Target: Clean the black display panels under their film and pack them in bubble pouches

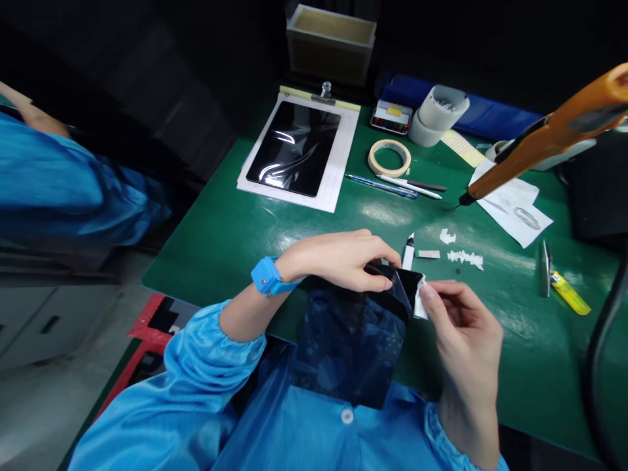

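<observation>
**Two Hands Meet at a Dark Panel's Corner**

My left hand [338,258] and right hand [466,327] meet at a corner of a dark panel [353,353] held at the near edge of a green table [210,242], against the front of my blue smock [314,425]. My left thumb presses on the panel's face close to that corner, with the forefinger at its far edge; the remaining left fingers are partly hidden, and I cannot tell how they lie. My right thumb and forefinger pinch a crumpled white slip [419,302] at the corner, the other fingers curled in toward my palm. A blue band [267,276] circles my left wrist.

Beyond my hands, torn white scraps [466,259] lie on the tabletop. A second black panel [297,147], glossy with glare, rests on the sheets of a clipboard [341,163]. To its right lie a roll of tape [373,159], a blue pen [381,187] and a white pen [409,186], with white cups [444,108] behind. An orange tool [544,140] slants down from the upper right, its tip near a sketched sheet [520,209]. A yellow lighter [569,292] lies farther right. At far left, a co-worker's blue sleeve [53,176] enters the view.
</observation>
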`<state>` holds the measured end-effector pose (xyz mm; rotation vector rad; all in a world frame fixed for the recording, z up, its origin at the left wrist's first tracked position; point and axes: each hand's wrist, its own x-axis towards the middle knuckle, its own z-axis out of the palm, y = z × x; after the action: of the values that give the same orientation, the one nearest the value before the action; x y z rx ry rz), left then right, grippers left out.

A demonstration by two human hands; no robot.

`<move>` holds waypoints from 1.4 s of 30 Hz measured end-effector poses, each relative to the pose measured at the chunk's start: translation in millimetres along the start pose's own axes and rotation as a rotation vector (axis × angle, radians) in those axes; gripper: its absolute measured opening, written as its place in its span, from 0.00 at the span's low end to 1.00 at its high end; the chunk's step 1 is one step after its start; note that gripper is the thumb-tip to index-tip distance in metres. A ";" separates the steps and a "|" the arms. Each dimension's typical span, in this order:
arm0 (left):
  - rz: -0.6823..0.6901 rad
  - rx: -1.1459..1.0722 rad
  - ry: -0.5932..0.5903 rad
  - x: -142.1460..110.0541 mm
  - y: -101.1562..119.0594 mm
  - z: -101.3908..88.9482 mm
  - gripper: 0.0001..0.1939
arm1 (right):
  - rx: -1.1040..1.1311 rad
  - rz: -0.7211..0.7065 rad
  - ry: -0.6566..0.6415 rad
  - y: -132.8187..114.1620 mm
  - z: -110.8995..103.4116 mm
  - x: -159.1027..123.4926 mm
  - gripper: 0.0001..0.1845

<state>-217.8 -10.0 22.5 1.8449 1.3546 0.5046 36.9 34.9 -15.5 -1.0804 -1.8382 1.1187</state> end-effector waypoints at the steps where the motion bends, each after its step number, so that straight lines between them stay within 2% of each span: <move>1: -0.008 -0.003 0.007 -0.6 1.4 -0.8 0.20 | -0.006 -0.019 0.000 -1.6 0.2 2.5 0.17; 9: -0.004 -0.034 0.010 -1.2 0.8 -2.4 0.20 | -0.122 -0.203 -0.006 -7.9 3.1 16.2 0.09; 17: -0.080 -0.033 -0.009 -0.2 4.3 0.7 0.18 | -0.238 -0.379 -0.201 -18.5 -1.7 37.6 0.03; 23: -0.112 -0.127 -0.028 0.5 4.4 2.8 0.30 | -0.267 -0.375 -0.344 -22.1 -1.5 47.7 0.07; 27: -0.084 -0.152 -0.032 0.0 2.5 3.5 0.33 | -0.265 -0.352 -0.382 -23.5 -5.3 52.6 0.09; 31: -0.086 -0.130 -0.044 0.8 1.2 4.8 0.34 | -0.255 -0.316 -0.359 -20.8 -12.3 54.6 0.14; 36: -0.114 -0.116 -0.055 0.4 1.2 5.1 0.32 | -0.295 -0.246 -0.277 -13.5 -28.3 45.9 0.26; 42: -0.138 -0.041 0.002 -4.0 4.6 1.5 0.26 | -0.328 -0.161 -0.118 -4.0 -43.4 18.2 0.23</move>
<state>-215.4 -14.9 25.6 1.7045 1.4505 0.4590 66.5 64.1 6.8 -1.0396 -2.2156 0.8202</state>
